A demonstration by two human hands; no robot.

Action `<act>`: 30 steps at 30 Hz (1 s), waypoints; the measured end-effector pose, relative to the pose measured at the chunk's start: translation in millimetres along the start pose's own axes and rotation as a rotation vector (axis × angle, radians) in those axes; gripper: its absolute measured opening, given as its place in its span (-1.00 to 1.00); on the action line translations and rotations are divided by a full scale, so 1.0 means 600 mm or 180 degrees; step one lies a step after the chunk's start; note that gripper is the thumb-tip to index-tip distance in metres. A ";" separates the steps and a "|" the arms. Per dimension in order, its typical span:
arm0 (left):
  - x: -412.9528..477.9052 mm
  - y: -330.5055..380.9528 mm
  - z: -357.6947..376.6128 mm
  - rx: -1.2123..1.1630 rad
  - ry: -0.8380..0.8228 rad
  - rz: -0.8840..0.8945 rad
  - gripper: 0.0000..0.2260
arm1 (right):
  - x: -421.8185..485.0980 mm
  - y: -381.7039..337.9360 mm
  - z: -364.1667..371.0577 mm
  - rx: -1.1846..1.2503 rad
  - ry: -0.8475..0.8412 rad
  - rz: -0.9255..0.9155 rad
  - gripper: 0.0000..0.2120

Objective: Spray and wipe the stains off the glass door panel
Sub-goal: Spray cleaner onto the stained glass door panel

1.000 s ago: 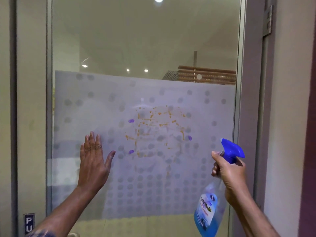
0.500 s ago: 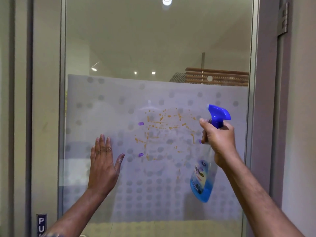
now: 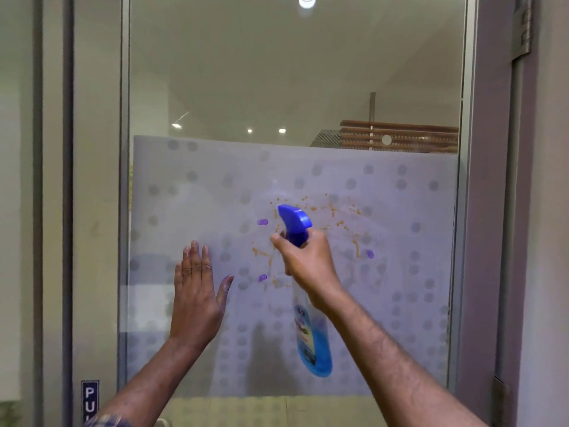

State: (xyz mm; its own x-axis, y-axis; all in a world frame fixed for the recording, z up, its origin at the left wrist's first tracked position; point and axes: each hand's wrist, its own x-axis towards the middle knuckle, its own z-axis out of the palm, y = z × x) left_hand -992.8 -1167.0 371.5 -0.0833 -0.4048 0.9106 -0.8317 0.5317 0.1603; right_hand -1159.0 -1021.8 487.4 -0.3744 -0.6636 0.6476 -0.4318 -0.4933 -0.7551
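Observation:
The glass door panel (image 3: 295,87) fills the view, its lower half covered by a frosted film with grey dots. Orange-brown stains (image 3: 341,223) are spattered across the middle of the film, with three small purple marks (image 3: 262,222) around them. My right hand (image 3: 304,260) grips the neck of a clear spray bottle (image 3: 312,343) with blue liquid and a blue trigger head, raised right in front of the stains, nozzle pointing up-left at the glass. My left hand (image 3: 197,294) lies flat on the glass, fingers up, to the left of the stains.
A grey door frame (image 3: 489,211) with a hinge (image 3: 522,29) runs down the right side. On the left a grey frame post (image 3: 95,211) carries a small blue sign (image 3: 90,400) low down. Ceiling lights and wooden slats show through the clear upper glass.
My right hand has carried the spray bottle up and leftward from the right edge of the panel until it sits over the stains. My left hand stays flat on the glass.

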 end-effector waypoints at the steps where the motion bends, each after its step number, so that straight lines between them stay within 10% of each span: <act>1: 0.000 0.000 0.000 0.0004 -0.0016 -0.0007 -0.29 | -0.008 0.009 0.007 -0.0025 -0.0074 0.0064 -0.76; 11: 0.000 0.003 -0.001 0.0007 -0.0034 -0.0012 -0.29 | -0.123 0.134 0.006 -0.0642 -0.0425 0.0503 -0.72; 30: 0.001 0.010 -0.013 -0.0149 -0.0182 -0.0095 -0.21 | -0.158 0.215 -0.156 -0.0127 0.1082 0.0816 -0.81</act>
State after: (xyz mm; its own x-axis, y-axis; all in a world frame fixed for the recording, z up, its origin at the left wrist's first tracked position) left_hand -993.7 -1158.2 376.3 -0.0912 -0.4621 0.8822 -0.8077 0.5525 0.2059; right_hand -1256.0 -969.9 338.1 -0.7202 -0.5354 0.4412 -0.3185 -0.3098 -0.8959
